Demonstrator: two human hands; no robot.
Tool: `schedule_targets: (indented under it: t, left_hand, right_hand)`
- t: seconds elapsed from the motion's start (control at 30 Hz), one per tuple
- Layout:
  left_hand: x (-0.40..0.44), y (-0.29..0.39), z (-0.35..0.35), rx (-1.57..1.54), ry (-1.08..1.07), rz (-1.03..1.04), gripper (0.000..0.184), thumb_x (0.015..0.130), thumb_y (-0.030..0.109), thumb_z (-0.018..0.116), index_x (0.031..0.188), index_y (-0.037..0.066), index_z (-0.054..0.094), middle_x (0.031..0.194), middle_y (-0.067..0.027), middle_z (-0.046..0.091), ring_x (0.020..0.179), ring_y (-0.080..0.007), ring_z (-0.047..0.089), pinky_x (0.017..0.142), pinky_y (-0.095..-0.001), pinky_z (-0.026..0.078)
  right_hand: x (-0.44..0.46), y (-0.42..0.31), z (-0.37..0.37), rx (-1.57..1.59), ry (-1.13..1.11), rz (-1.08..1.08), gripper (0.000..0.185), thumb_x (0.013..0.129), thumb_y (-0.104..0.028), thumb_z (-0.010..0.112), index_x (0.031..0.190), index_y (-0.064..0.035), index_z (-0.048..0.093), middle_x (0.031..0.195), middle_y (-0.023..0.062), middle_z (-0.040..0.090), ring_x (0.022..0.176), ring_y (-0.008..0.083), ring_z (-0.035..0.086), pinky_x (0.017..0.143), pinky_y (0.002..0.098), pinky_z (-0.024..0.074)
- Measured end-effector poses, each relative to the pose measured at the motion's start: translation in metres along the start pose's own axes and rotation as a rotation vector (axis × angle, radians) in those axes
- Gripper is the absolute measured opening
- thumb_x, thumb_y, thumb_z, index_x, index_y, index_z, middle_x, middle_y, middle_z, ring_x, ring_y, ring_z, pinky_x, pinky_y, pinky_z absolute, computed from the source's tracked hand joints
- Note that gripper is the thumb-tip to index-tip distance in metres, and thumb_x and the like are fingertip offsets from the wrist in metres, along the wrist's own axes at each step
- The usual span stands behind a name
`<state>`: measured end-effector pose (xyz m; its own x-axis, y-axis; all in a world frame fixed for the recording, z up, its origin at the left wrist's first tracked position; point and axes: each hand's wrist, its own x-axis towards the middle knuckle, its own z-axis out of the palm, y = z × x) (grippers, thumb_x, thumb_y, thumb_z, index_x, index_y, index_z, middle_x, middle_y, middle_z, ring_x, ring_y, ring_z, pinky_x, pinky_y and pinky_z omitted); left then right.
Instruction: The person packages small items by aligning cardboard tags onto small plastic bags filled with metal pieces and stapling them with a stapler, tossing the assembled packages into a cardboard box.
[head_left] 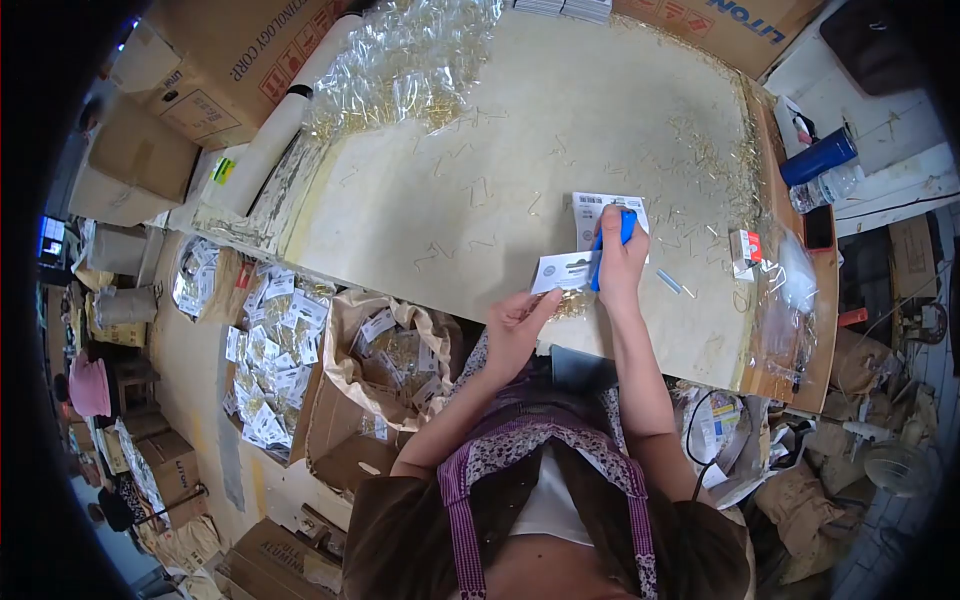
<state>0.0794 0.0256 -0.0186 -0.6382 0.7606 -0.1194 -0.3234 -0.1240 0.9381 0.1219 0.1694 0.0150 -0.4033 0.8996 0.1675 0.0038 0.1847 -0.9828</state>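
My left hand (520, 325) pinches the lower left of a small clear bag (570, 304) that holds gold-coloured pieces and has a white printed header card (562, 271) at its top. Wrapped in the fingers of my right hand (624, 262) is a blue stapler (628, 224), its lower end at the right edge of that card. Beyond it, partly hidden by my right hand, lie more white printed cards (590, 210) on the table. A short grey strip (669, 282), perhaps staples, rests right of my right wrist.
Clear bags with gold-coloured pieces (400, 75) are heaped at the table's back left. Loose bent wires lie scattered on the tabletop (380, 200). A small red-and-white box (746, 252) and a blue bottle (820, 158) stand at right. Carded bags fill a carton (275, 350) at left.
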Motion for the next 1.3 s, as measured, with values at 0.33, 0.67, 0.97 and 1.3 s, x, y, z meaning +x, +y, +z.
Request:
schedule_targets:
  t: [0.33, 0.67, 0.97, 1.3]
  left_hand:
    - [0.001, -0.009, 0.01, 0.036, -0.056, 0.038, 0.015, 0.086, 0.009, 0.057, 0.084, -0.004, 0.063, 0.073, 0.0053, 0.056, 0.064, 0.0, 0.045, 0.054, -0.0175, 0.035]
    - [0.006, -0.017, 0.014, -0.002, -0.015, 0.021, 0.011, 0.084, 0.006, 0.055, 0.081, -0.002, 0.062, 0.066, 0.0079, 0.049, 0.059, 0.0005, 0.04, 0.049, -0.0173, 0.031]
    - [0.016, 0.039, -0.053, 0.368, -0.287, -0.124, 0.02, 0.084, 0.008, 0.06, 0.099, -0.005, 0.061, 0.09, -0.0068, 0.065, 0.082, -0.0096, 0.059, 0.072, -0.0242, 0.049]
    - [0.151, 0.072, -0.121, 0.77, 0.317, 0.36, 0.049, 0.078, 0.026, 0.067, 0.115, -0.002, 0.052, 0.098, -0.0131, 0.063, 0.095, -0.0193, 0.059, 0.082, -0.0305, 0.046]
  right_hand:
    - [-0.027, -0.015, 0.01, 0.201, -0.048, -0.042, 0.034, 0.089, -0.035, 0.05, 0.083, -0.0021, 0.054, 0.066, 0.0032, 0.054, 0.061, 0.0096, 0.05, 0.056, 0.023, 0.04]
    - [-0.025, -0.008, 0.014, 0.131, 0.001, -0.117, 0.038, 0.087, -0.039, 0.054, 0.085, -0.0012, 0.052, 0.067, 0.003, 0.052, 0.06, 0.0087, 0.047, 0.055, 0.0225, 0.0381]
    - [-0.028, -0.027, 0.023, 0.343, -0.069, -0.164, 0.024, 0.085, -0.026, 0.058, 0.088, -0.0043, 0.048, 0.078, 0.0018, 0.047, 0.069, 0.0106, 0.048, 0.064, 0.0236, 0.0406]
    - [0.013, -0.014, -0.061, -0.73, -0.224, -0.327, 0.041, 0.064, -0.018, 0.074, 0.099, -0.0025, 0.057, 0.105, 0.0071, 0.058, 0.091, 0.0217, 0.057, 0.077, 0.0298, 0.0407]
